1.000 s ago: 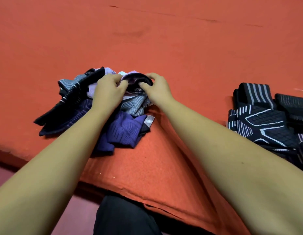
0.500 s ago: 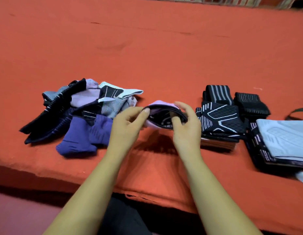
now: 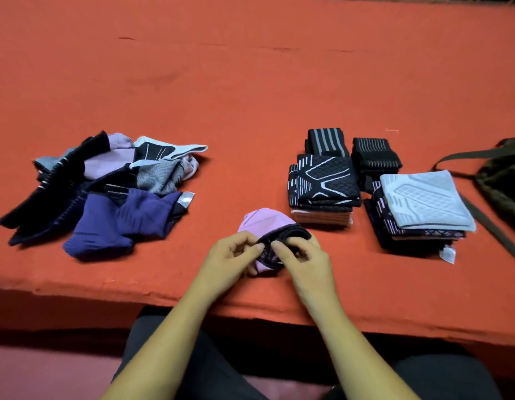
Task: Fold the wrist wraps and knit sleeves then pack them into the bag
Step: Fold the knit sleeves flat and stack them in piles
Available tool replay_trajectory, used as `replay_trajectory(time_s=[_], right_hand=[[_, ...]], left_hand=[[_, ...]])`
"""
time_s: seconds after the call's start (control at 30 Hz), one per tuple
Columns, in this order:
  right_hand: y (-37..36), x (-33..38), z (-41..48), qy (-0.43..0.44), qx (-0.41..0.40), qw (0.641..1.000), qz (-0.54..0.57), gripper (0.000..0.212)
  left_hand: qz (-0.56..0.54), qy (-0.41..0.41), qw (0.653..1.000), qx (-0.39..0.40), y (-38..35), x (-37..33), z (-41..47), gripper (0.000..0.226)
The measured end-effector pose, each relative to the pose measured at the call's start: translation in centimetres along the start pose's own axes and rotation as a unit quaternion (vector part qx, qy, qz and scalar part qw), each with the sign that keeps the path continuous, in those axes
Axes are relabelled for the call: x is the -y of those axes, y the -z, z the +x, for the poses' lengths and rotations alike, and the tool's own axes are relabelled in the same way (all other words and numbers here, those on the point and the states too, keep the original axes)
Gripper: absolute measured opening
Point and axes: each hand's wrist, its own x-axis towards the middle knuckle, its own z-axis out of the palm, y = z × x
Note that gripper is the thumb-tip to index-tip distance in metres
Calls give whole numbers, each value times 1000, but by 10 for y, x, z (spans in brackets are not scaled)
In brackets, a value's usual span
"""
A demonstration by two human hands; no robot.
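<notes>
Pink knit sleeve [image 3: 263,222] lies between left hand [image 3: 227,258] and right hand [image 3: 308,261], both pinching its dark cuff; bag [image 3: 503,180] contents hidden.

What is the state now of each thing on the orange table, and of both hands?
pink sleeve: held, not yet folded.
left hand: pinches its dark cuff.
right hand: pinches the same cuff.
left pile: loose, unfolded.
black-topped stack: folded, unpacked.
grey-topped stack: folded, unpacked.
wrist wraps: rolled, unpacked.
bag: beside the stacks; opening not visible.
</notes>
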Motion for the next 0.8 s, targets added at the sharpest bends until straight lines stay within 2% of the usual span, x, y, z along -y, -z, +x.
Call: replay_trajectory(time_s=[0.13,0.23,0.3,0.37,0.43,0.53,0.63,0.73,0.8], right_hand=[[0,-8,3,5,23,996,-88,20],[6,-13,6,-3,28,998,-49,31],[10,-15,9,-28,55,998,23,32],[13,-18,10,-68,76,981,163,40],[18,-13,9,-116,92,934,325,29],[32,-5,4,-165,108,859,472,39],[48,-6,4,-180,72,822,535,35],[65,-11,5,-187,18,816,546,33],[74,-12,7,-183,6,828,530,32]], left_hand=[[15,-3,1000,-9,-1,1,-1,14],[6,-4,999,-32,1,1,1,17],[-8,4,999,-49,3,2,2,19],[-34,18,996,-76,3,0,3,22],[-61,34,991,-113,2,0,6,23],[-102,52,983,-146,2,-2,10,27],[-138,55,978,-146,1,0,8,30],[-195,43,967,-157,4,2,6,29],[-205,43,963,-169,4,1,6,28]])
